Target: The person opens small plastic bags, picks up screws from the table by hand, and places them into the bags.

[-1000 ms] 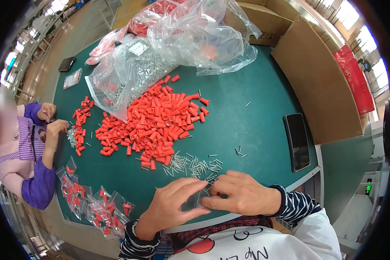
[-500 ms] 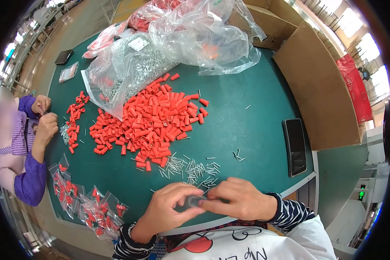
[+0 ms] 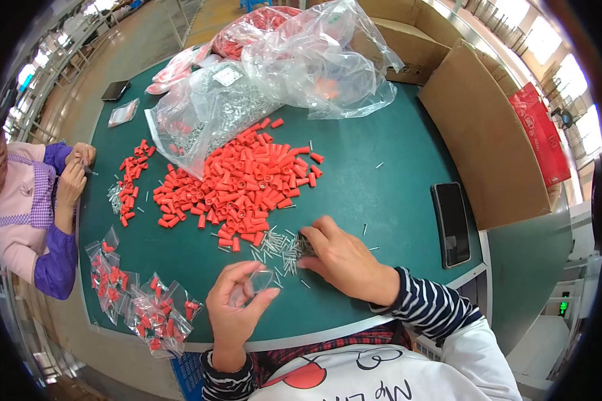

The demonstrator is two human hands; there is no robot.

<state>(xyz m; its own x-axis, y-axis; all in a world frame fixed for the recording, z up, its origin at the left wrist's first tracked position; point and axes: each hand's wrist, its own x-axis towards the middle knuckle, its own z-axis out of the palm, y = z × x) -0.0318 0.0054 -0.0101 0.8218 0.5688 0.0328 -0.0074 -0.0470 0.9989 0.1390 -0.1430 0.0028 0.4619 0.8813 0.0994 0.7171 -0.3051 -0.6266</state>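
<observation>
In the head view, I see two bare hands at work over a green table [image 3: 394, 200]. The left hand [image 3: 231, 304], near the front edge, has a small clear bag [image 3: 259, 281] pinched between thumb and fingers, its mouth spread wide. The right hand [image 3: 346, 260] reaches to a scatter of loose screws [image 3: 282, 252], thumb and fingers curved down at the near right side of the pile. The fingertips are partly hidden there, so I cannot tell whether they grip any screws.

Just beyond the screws and touching them lies a big heap of red plastic caps [image 3: 244, 180]. A large clear sack [image 3: 224, 110] full of more screws slumps against the heap's far side. To the left of the left hand, filled packets [image 3: 157, 321] with red pieces inside lie overlapping at the table's edge. Over on the right, a dark phone [image 3: 453, 227] lies flat near a cardboard box [image 3: 481, 137].

Across the left edge sits a co-worker in purple sleeves [image 3: 55, 264], hands raised together beside a smaller group of red caps [image 3: 134, 167]; what those fingers hold looks thin, perhaps a screw.
</observation>
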